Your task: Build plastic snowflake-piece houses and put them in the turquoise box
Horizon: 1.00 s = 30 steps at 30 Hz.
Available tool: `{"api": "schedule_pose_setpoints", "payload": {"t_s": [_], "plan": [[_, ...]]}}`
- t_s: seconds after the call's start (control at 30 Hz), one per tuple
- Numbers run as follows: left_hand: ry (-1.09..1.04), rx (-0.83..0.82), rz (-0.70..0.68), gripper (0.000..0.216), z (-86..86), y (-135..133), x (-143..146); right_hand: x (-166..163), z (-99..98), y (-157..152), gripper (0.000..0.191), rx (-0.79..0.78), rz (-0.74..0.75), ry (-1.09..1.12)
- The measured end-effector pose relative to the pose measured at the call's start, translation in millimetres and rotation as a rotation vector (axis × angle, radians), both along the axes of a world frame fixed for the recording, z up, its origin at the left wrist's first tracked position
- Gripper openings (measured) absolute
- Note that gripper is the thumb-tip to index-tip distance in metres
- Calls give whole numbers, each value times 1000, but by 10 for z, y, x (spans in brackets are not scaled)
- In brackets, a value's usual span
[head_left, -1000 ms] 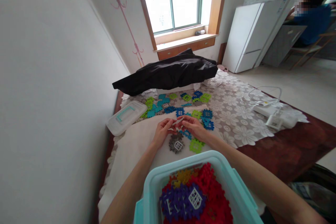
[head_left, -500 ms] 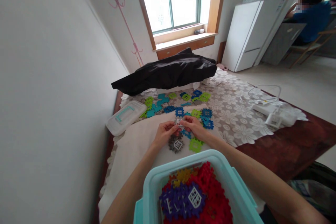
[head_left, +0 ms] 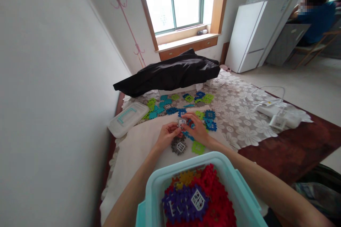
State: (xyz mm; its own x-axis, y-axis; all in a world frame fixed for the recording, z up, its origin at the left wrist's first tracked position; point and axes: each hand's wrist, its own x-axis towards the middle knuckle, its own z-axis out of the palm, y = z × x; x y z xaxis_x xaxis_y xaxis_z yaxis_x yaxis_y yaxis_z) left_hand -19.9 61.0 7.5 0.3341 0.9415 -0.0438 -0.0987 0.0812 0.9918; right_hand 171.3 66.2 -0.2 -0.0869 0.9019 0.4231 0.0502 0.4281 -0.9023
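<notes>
Between my two hands is a small grey building tile with a white window insert. My left hand is closed on its left edge, thumb and fingers pinching. My right hand curves around its right side, index finger arched over the top and thumb at the front. Just below lies a grey interlocking tile with a white window. Beside it is a lime green tile. Blue tiles lie to the right of my right hand, and another blue tile sits beyond the fingers.
An aqua bin of red, purple and yellow tiles stands closest to me. A clear lid lies left. Black sheeting covers something at the back. White packaging rests on the right. A person in blue sits far off.
My right hand's fingers have lifted and arched, showing more of the tile's white window. My left hand stays nearly in place.
</notes>
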Motion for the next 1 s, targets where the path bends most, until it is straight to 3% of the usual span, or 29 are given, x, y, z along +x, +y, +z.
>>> {"api": "schedule_pose_setpoints", "payload": {"t_s": [0.2,0.3,0.63,1.0], "plan": [[-72,-67,-38,48,4,9,-37,7,-2,-27,13,98,-8,-85],[-77,-54,-31,45,8,10,-44,5,6,-29,15,119,-24,-55],[70,73,28,51,-26,0,35,-19,-31,-1,21,-90,-60,55],[172,160,12,46,-51,-41,-4,-43,-8,-3,17,-141,-63,20]]}}
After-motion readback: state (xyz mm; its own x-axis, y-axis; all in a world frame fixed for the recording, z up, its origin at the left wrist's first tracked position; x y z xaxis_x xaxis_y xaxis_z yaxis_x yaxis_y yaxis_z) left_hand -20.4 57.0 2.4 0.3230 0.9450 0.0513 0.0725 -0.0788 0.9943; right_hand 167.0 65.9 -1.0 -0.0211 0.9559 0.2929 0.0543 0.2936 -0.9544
